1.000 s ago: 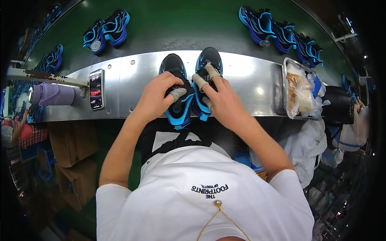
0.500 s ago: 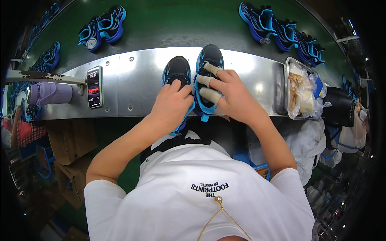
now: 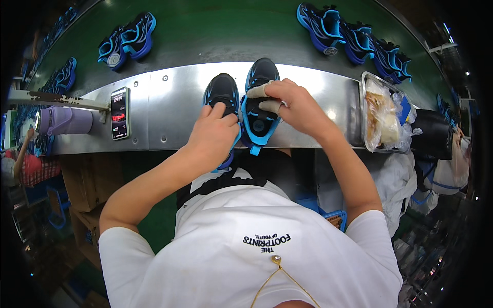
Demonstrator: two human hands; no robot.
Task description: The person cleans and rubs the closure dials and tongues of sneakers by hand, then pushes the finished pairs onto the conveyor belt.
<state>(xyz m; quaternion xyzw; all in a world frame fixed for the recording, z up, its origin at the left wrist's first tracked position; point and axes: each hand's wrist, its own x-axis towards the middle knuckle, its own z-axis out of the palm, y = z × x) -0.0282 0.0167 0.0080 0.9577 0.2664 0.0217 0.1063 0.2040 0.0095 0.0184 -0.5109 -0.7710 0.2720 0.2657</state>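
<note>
Two black sneakers with bright blue trim lie side by side on the metal ledge, toes pointing away from me. My left hand [image 3: 213,134] is wrapped over the left sneaker [image 3: 221,86], its fingertips bent at the laces and its palm hiding most of the heel. On the right sneaker [image 3: 262,71], my right hand [image 3: 296,109] reaches in from the right side. Pale covers sleeve some of its fingers, which are curled against the tongue and lacing. The right sneaker's insole and blue heel tab show; what lies between those fingertips is hidden.
A phone [image 3: 119,114] and a lilac bottle [image 3: 69,120] lie to the left, near a chipped metal bar [image 3: 56,97]. A metal tray [image 3: 365,118] of plastic-bagged pieces sits at right. More sneakers [image 3: 136,35] stand on the green belt [image 3: 231,31]. A person's arm shows at far left.
My right hand has drawn back and curled its fingers, uncovering the right sneaker's opening. Both sneakers have shifted slightly left with my left hand. Sneakers on the belt have moved slightly left.
</note>
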